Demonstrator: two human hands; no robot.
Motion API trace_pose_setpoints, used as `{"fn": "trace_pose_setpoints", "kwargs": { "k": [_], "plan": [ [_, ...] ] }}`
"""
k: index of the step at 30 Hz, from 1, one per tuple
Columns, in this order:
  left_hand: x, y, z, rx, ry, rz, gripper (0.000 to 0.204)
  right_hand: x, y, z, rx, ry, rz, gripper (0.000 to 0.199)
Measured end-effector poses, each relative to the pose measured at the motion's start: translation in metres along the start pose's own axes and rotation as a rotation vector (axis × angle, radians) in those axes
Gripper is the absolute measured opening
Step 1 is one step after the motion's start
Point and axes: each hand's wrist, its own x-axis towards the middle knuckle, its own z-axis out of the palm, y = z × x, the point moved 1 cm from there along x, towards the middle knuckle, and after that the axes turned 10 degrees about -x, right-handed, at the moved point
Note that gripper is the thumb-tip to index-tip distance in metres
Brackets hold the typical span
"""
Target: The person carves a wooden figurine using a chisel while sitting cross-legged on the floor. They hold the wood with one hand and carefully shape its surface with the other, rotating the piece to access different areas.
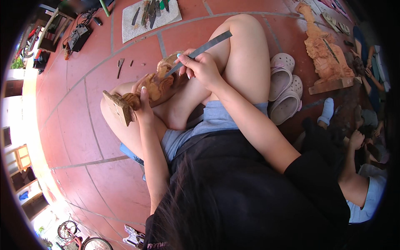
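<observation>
Dark hair (189, 196) spills down over a black shirt (258, 196), right up close, and down at the lower edge some pale pink lettering shows on the cloth, small and partly cut off. Now to the hands! Left forearm comes up almost straight, and the left hand (144, 109) has its fingers wrapped around a wooden carving (156, 89), thumb standing up along the near side, some of the fingers hidden behind the wood. That carving lies slantwise over the folded legs, its squared base (118, 107) jutting out past the left thigh, its far end close by the right hand (202, 68).

And the right arm: it slants in across the lap, wrist nearly straight, fingers closed around a flat grey metal tool (216, 42), thumb pressed along it. One end sticks up past the knuckles, in front of the right knee; the other points down at the carving and appears to meet the wood.

Beyond, on the red tiles (66, 121), more tools (152, 13) lie on a pale cloth (130, 30). Pale clogs (283, 98) sit beside the right thigh, and a larger carving (327, 54) lies farther right.
</observation>
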Motion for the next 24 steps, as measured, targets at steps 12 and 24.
{"fn": "trace_pose_setpoints", "kwargs": {
  "k": [12, 24],
  "plan": [
    [0.000, -0.006, -0.003, 0.069, -0.016, 0.037, 0.056, -0.009, -0.009, 0.009, 0.130, -0.277, 0.016, 0.030],
    [0.005, -0.013, -0.003, 0.050, -0.084, 0.121, 0.092, -0.008, -0.013, 0.012, 0.115, -0.079, -0.020, 0.028]
  ]
}}
